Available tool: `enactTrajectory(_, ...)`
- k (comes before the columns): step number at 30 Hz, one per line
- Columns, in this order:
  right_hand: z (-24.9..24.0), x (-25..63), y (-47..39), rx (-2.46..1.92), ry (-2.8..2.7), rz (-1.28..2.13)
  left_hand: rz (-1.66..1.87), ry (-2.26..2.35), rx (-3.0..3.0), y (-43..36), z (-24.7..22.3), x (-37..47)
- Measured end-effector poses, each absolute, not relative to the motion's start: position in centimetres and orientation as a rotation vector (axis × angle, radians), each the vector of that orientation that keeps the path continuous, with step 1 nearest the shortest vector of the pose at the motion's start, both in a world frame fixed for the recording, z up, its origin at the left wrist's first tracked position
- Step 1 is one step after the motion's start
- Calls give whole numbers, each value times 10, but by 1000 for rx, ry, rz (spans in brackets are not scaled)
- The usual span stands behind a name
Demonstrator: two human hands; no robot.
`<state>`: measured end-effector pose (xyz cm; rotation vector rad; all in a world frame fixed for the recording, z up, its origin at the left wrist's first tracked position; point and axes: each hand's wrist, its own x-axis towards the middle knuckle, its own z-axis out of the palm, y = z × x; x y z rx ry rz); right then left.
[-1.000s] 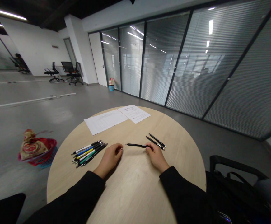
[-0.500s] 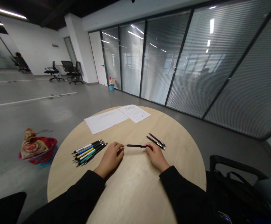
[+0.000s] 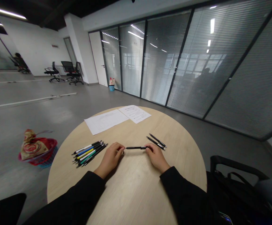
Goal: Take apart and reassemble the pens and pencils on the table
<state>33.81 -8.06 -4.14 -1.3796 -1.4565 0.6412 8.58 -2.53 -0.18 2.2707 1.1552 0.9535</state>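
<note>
Table (image 3: pixel 136 190): round, pale wood, viewed by me remotely. Left hand (image 3: pixel 112 155): digits at the left end of the black pen (image 3: pixel 135 147); whether they gripped it, I could not tell. Right hand (image 3: pixel 155 155): clamped on the clip end. Black pen: one, spanning the gap between both hands; judged light, stiff, slightly slippery, slender left end likeliest to break. I favoured a mid-barrel hold.

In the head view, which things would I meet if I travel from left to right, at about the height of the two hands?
Basket on the floor, group of pens, left hand, black pen between the hands, right hand, black chair armrest.
</note>
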Motion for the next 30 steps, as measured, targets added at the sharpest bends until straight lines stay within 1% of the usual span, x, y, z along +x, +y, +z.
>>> enactTrajectory(5,-41,339,-80,-1384,-1413,622,1024,1252,2216,-21,-3,83)
enactTrajectory(12,-42,343,-80,-1457,-1306,520,1221,1485,2056,-3,-1,63)
enactTrajectory(16,-42,342,-81,-1484,-1342,440,1303,1554,1949,7,-1,52)
enactTrajectory(21,-40,338,-83,-1493,-1460,374,1276,1513,2000,4,-3,56)
enactTrajectory(30,-41,334,-85,-1531,-1621,341,1111,1367,2133,-12,-2,70)
